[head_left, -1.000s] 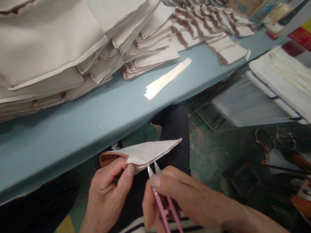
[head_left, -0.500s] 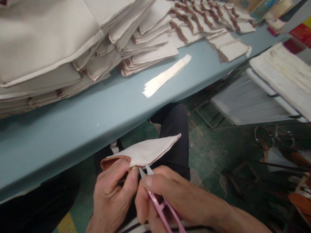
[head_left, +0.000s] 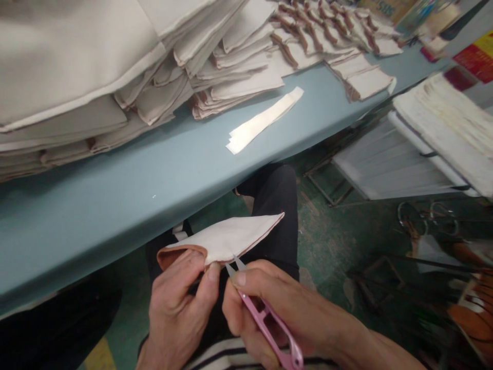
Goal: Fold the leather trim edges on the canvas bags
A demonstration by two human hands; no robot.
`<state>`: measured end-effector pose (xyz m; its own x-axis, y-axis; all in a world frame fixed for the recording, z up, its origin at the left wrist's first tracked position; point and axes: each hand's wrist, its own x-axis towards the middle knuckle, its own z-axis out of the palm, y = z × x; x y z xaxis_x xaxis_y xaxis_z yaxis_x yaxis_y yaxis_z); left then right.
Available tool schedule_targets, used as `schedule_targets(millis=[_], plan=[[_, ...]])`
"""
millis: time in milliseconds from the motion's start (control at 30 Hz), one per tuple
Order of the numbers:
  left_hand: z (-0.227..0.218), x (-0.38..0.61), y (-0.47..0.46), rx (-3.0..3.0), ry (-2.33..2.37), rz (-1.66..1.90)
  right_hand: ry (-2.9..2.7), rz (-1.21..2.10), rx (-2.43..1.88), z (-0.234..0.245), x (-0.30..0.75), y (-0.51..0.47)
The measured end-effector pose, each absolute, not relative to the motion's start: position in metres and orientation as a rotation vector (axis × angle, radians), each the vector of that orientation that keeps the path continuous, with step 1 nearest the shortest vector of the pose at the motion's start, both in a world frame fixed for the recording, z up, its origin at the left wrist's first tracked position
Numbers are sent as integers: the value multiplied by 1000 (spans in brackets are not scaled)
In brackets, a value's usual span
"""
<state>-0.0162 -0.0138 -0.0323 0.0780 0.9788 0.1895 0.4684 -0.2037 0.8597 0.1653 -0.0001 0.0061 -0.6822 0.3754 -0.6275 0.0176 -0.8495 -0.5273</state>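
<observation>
My left hand (head_left: 183,298) pinches the near edge of a white leather-like piece (head_left: 234,234) with a brown inner side, folded so that one end gapes and the other tapers to a point. Pink thread snips (head_left: 265,321) lie in my right hand (head_left: 277,303), gripped between thumb and fingers. Their two metal blades stand slightly apart at the brown seamed edge of the piece, just right of my left thumb. Whether a thread lies between the blades is too small to tell.
A blue-grey table (head_left: 127,205) runs across in front of my knees. Stacks of white pieces (head_left: 77,67) cover its far side. White strips (head_left: 264,121) lie near its front edge. At the right stands a rack with white material (head_left: 447,113).
My right hand has shifted slightly right, bringing the snips' blades a little along the edge, away from my left thumb. More of the pink handle shows. The left hand keeps its pinch.
</observation>
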Motion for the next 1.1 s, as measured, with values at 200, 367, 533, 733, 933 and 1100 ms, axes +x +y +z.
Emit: schedule_targets(millis=[200,367,533,733,933,1100], plan=[[-33,-14,-15,1857,1438,1111,-560,2610,-1117,5,163,-1],[-40,-19,-23,1963,1417,1133,-459,2612,-1115,4,161,-3],[-54,-27,-40,2178,1393,1165,-463,2622,-1029,1,162,-13],[-60,-27,-52,2216,1249,1113,-339,2559,-1071,-2,166,-36],[-59,-27,-75,2002,1509,1221,-90,2435,-1098,-28,205,-53],[-48,-21,-76,1764,1650,1051,-22,2528,-957,-26,230,-70]])
